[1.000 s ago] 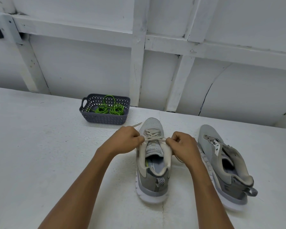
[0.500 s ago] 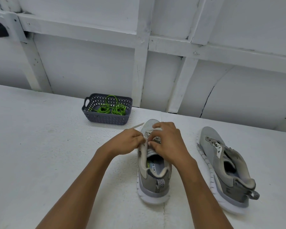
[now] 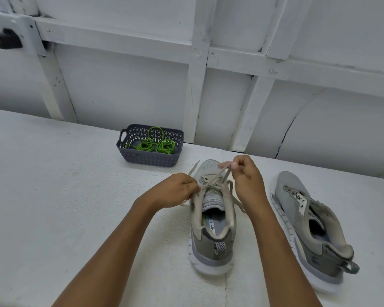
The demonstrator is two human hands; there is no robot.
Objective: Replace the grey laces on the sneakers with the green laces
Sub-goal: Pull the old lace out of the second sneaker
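A grey sneaker (image 3: 212,231) stands upright in front of me, toe pointing away, with a grey lace (image 3: 211,180) still threaded near its toe. My left hand (image 3: 175,191) pinches the lace at the sneaker's left eyelets. My right hand (image 3: 247,176) is raised over the toe and pinches a loop of the same lace, pulled up and loose. A second grey sneaker (image 3: 308,227) lies tilted on its side to the right, with no lace in it. The green laces (image 3: 155,146) are coiled in a dark grey basket (image 3: 151,159) behind the sneakers.
Everything sits on a white table (image 3: 53,207) against a white panelled wall (image 3: 231,85). A dark cable and plug (image 3: 0,38) hang at the upper left.
My right hand has lifted from the sneaker's tongue up and to the right, drawing a stretch of grey lace out of the eyelets. My left hand has stayed at the left eyelets.
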